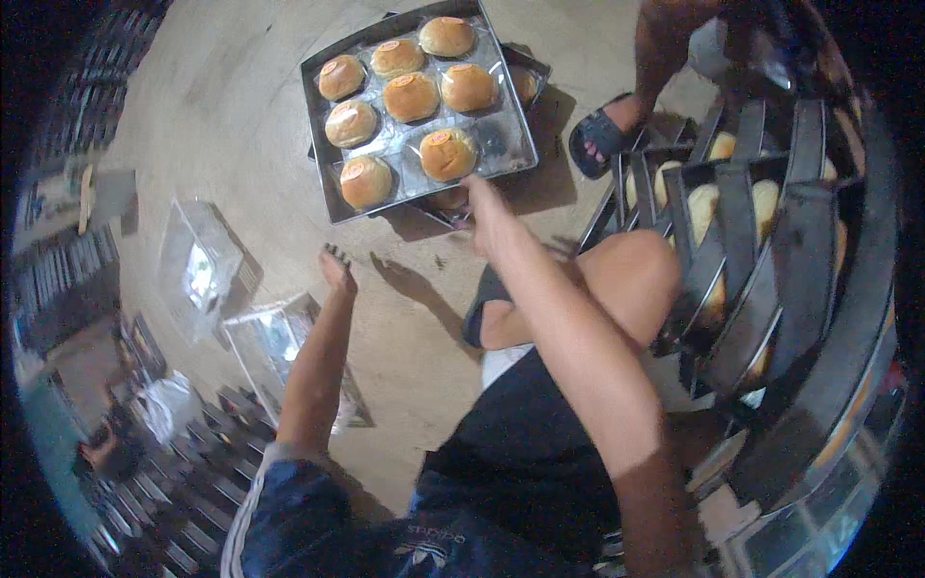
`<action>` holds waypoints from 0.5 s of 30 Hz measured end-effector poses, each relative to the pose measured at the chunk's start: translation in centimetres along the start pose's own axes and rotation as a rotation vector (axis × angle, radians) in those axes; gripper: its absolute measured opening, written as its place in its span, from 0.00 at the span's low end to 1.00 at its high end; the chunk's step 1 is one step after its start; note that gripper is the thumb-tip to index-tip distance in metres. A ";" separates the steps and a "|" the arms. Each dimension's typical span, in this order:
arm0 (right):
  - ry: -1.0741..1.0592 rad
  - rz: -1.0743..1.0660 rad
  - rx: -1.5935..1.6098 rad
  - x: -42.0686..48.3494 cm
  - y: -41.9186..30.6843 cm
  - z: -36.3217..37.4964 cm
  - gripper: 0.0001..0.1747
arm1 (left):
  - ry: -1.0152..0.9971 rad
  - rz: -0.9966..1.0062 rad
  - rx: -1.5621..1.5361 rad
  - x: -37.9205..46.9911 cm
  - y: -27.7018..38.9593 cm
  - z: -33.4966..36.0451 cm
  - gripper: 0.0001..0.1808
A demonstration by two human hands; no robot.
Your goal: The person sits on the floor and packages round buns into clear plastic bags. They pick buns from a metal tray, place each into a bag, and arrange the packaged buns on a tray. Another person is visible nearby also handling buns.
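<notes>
A shallow metal baking tray [498, 141] holds several round golden buns in clear wrapping, most showing an orange-red label. It rests crosswise over another tray [543, 72] that also has bread in it. My right hand [485, 213] is at the near rim, just below the closest bun [447, 154]; blur hides whether its fingers grip the rim. Lower and to the left, my left hand [337, 269] hangs over the floor, fingers spread a little and nothing in them. Beside that forearm stands a clear plastic box [246, 339] with something pale inside.
Dark metal loaf pans [748, 238] with pale bread are stacked at right. Another person's sandalled foot [605, 137] stands between them and the tray. A second clear container [199, 253] lies at left on the concrete floor [224, 108]. More dark pans [166, 491] fill the lower left.
</notes>
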State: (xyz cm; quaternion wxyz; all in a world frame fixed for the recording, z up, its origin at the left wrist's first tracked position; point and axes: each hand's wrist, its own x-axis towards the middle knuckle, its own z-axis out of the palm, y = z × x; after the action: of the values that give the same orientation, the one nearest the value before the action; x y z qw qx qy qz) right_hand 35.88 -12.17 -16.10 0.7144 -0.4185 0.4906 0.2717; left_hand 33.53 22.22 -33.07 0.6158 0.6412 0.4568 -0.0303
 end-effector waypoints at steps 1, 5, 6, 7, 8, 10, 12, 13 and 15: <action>0.104 -0.022 -0.046 4.0 -0.2 0.5 0.21 | -0.064 0.107 0.065 1.2 2.1 -0.2 0.31; 0.445 -0.135 -0.091 14.6 0.3 0.4 0.20 | -0.448 0.138 0.576 2.9 9.2 1.7 0.30; 0.506 -0.154 -0.095 16.0 0.7 0.0 0.20 | -0.501 0.114 0.744 2.6 10.2 2.5 0.29; 0.555 -0.169 -0.099 17.0 1.0 -0.4 0.19 | -0.506 0.196 0.789 2.1 10.7 3.1 0.27; 0.594 -0.184 -0.101 17.7 1.3 -0.7 0.19 | -0.480 0.285 0.833 1.6 11.0 3.6 0.25; 0.667 -0.220 -0.112 18.2 1.5 -1.1 0.19 | -0.415 0.527 1.063 0.5 10.9 3.8 0.19; 0.731 -0.277 -0.112 17.9 1.1 -1.2 0.18 | -0.392 0.483 0.906 -0.3 10.3 3.7 0.18; 0.753 -0.308 -0.105 17.6 0.8 -1.2 0.18 | -0.391 0.463 0.821 -0.8 9.9 3.6 0.17; 0.715 -0.368 -0.105 17.2 -0.3 -1.1 0.16 | -0.369 0.428 0.900 -1.2 9.2 3.8 0.17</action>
State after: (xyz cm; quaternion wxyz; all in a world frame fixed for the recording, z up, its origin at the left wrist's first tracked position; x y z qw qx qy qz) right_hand 41.95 -13.69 -32.17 0.5130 -0.6032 0.6107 0.0012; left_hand 40.57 20.13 -26.25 0.3422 0.9050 0.1415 -0.2093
